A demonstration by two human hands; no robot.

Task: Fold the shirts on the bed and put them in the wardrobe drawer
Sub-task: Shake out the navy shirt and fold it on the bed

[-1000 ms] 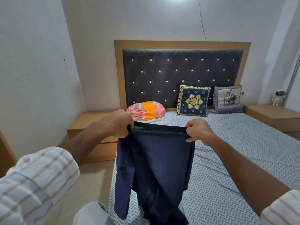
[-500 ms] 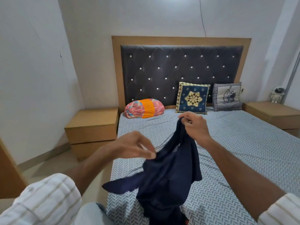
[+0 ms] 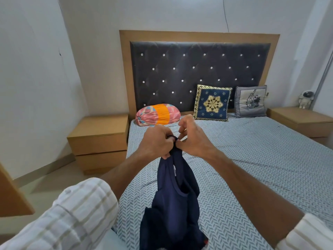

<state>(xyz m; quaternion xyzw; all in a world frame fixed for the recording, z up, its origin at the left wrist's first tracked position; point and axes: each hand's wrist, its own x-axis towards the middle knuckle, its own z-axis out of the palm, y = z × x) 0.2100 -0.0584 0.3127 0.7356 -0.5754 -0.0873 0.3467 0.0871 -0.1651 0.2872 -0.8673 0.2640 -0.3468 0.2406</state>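
Note:
A navy blue shirt (image 3: 173, 201) hangs doubled over in front of me, above the near edge of the bed (image 3: 252, 159). My left hand (image 3: 156, 141) grips its gathered top in a fist. My right hand (image 3: 192, 136) is pressed against the left one, thumb and forefinger pinching the same bunched edge while its other fingers curl above. The shirt's lower end rests near the bed's front edge. No wardrobe drawer shows in this view.
A round pink and orange bolster (image 3: 158, 114), a navy cushion (image 3: 212, 102) and a grey cushion (image 3: 251, 101) lean at the dark tufted headboard (image 3: 198, 69). Wooden nightstands stand left (image 3: 100, 134) and right (image 3: 301, 120). A wooden panel edge (image 3: 12, 195) juts in at left.
The shirt was held spread wide between both hands. My left hand let go, then came back up beside the right, and the shirt now hangs folded in half lengthwise.

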